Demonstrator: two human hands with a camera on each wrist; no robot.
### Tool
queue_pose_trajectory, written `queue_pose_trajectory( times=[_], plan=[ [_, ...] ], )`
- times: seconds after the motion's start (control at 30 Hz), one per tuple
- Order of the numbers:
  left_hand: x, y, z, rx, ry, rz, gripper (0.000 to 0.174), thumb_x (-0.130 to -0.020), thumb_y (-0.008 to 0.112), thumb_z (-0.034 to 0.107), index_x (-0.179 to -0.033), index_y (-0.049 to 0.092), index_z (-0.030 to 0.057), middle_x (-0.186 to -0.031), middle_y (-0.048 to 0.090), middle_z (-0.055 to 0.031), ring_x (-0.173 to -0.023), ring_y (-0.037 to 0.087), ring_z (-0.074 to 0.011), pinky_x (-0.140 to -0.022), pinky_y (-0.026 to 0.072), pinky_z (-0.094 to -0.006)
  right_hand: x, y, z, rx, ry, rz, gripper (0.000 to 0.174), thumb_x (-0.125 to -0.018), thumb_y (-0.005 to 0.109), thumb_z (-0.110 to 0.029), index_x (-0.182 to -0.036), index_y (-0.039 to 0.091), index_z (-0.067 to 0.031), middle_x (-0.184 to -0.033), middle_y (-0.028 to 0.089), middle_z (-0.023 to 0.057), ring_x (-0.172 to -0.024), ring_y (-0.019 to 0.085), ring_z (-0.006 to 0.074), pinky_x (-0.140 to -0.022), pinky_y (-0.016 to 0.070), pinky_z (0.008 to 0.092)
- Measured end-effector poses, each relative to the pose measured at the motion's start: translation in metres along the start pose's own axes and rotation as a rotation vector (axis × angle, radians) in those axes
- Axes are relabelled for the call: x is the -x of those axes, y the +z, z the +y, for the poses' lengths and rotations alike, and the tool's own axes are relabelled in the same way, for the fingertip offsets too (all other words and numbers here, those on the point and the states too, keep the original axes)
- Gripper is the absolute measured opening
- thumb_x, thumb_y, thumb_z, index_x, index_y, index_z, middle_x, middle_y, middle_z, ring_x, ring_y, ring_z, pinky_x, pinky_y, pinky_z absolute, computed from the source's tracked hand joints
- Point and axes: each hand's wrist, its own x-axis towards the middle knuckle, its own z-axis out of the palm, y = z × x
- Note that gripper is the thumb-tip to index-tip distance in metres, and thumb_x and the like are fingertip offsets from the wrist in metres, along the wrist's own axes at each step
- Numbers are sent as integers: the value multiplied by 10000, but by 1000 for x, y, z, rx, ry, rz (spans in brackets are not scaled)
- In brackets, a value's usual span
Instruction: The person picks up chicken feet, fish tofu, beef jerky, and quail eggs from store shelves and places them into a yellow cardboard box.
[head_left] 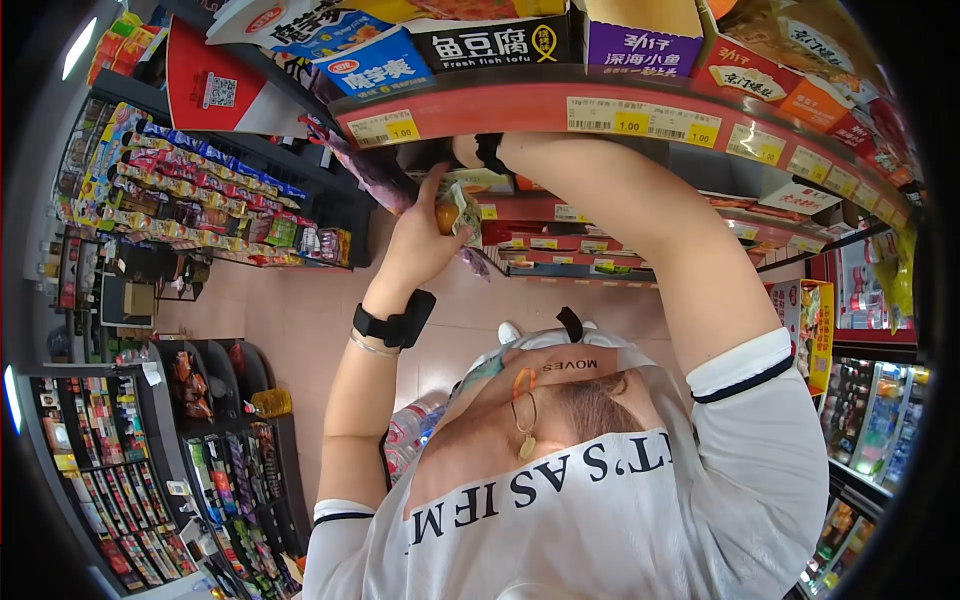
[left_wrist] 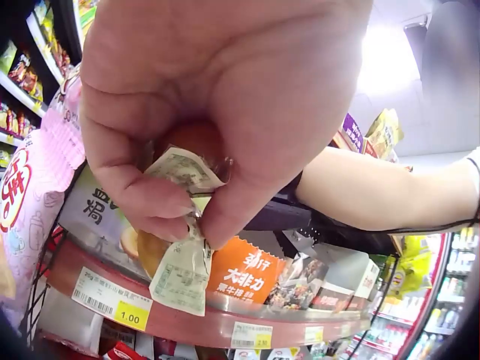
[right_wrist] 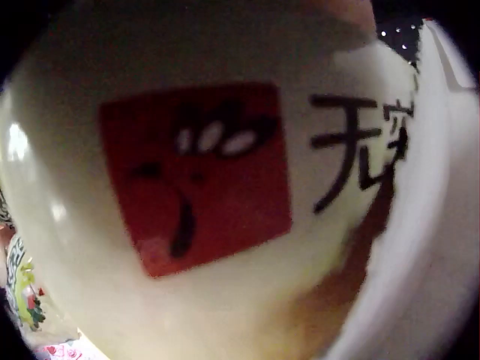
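Note:
The left hand (head_left: pixel 418 240) pinches small clear packets with printed labels and brownish contents (head_left: pixel 459 212); in the left wrist view its thumb and fingers (left_wrist: pixel 225 214) close on a packet (left_wrist: pixel 182 276) in front of the shelf. The right forearm reaches in under the top shelf edge, and the right hand (head_left: pixel 468 152) is mostly hidden there. Filling the right wrist view is a pale package with a red square (right_wrist: pixel 195 180), very near the camera; the fingers' grip cannot be made out.
A red shelf edge with price tags (head_left: pixel 620 118) crosses above the right forearm, with snack boxes (head_left: pixel 490 45) on it. An orange packet (left_wrist: pixel 244 271) stands on a lower shelf. Pink bags (left_wrist: pixel 45 180) hang at the left. Racks of snacks (head_left: pixel 200 190) stand farther left.

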Motion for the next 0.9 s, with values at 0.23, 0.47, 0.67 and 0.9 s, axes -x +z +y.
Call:
queue_pose_trajectory(
  times=[0.23, 0.47, 0.67, 0.9],
  plan=[
    [5, 3, -3, 84, -18, -62, 856, -681, 649, 25, -1386, 169, 103, -1166, 510, -221, -1027, 546, -279, -879, 419, -323, 7, -6, 4, -29, 18, -88, 194, -779, 559, -153, -959, 566, -84, -874, 600, 117, -822, 581, 269, -715, 455, 371],
    [4, 3, -6, 105, -19, -80, 880, -676, 652, 16, -1394, 149, 94, -1188, 493, -219, -1054, 530, -265, -891, 410, -317, -2, -4, 0, -55, 24, -180, 211, -775, 560, -146, -976, 561, -86, -891, 599, 119, -833, 579, 272, -721, 454, 372],
    [2, 5, -11, 145, -5, -81, 882, -686, 650, 3, -1400, 136, 68, -1202, 494, -182, -1047, 521, -210, -889, 409, -293, 40, -33, 3, -63, 66, -232, 226, -771, 561, -140, -991, 558, -87, -906, 597, 120, -842, 578, 274, -727, 454, 374],
    [22, 8, -6, 225, 119, 79, 838, -691, 669, 7, -1388, 210, 80, -1170, 518, -144, -968, 555, -200, -808, 453, -285, 108, -66, -13, 123, -172, 50, 548, -676, 619, -64, -1189, 434, -115, -1168, 469, 135, -1065, 469, 320, -845, 432, 389]
  ],
)
